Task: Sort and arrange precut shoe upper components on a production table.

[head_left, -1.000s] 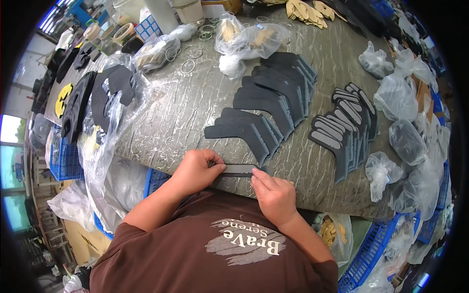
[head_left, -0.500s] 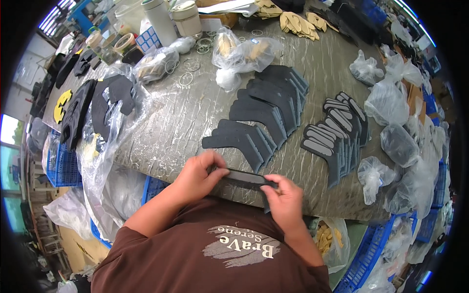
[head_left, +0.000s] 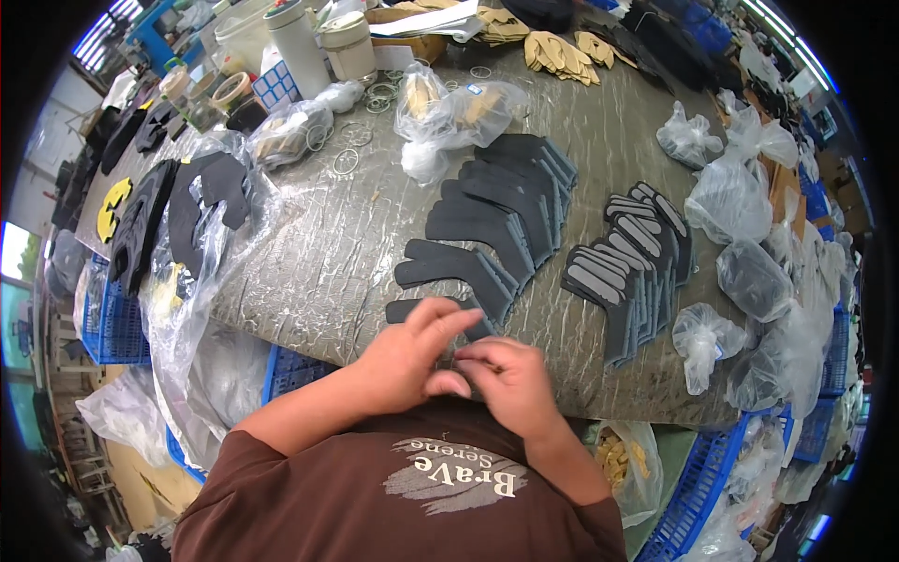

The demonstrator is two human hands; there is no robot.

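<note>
My left hand (head_left: 412, 361) is at the table's near edge with its fingers stretched and apart, and nothing shows in it. Close against it on the right, my right hand (head_left: 506, 379) has thumb and fingers pinched together. Whatever is between those fingertips is too small or hidden to make out. Just beyond my left hand lies a dark, bent flat piece (head_left: 405, 310), partly covered by the fingers. Behind it runs an overlapping row of similar dark angled pieces (head_left: 478, 222) with blue-grey edges. Farther right is a second row of dark pieces with light grey strips (head_left: 599, 269).
Tied clear plastic bags (head_left: 733, 197) line the right side of the table (head_left: 309, 272). Bagged tan pieces (head_left: 468, 108), thin rings (head_left: 346, 162) and a tall white bottle (head_left: 302, 51) stand farther back. On the left, black pieces (head_left: 140, 229) lie beside plastic sheeting. Blue crates (head_left: 698, 487) stand below.
The dark piece with a grey strip that both hands held is no longer visible between them. My hands have come together, the left one opening. A dark piece now lies at the row's near end.
</note>
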